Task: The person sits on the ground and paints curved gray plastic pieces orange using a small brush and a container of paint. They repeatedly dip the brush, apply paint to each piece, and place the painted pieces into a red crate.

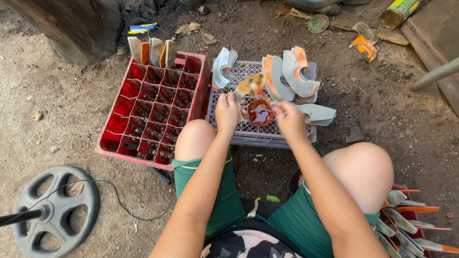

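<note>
Holding curved metal blade (249, 86) in left hand (226, 113), grip closed on it, above small pot of red-brown paint (260, 112) on grey crate (248, 131). Right hand (289, 117) pinches thin brush; tip blurred. Coating step underway, judging by orange-edged blades (292, 74) stacked behind. Red crate (152, 112) alongside.

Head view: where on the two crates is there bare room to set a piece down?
The grey mesh crate is bare at its near-left corner below the left hand; its far side is crowded with curved metal pieces and the small red paint pot. The red divided crate holds pieces only along its far edge.
</note>
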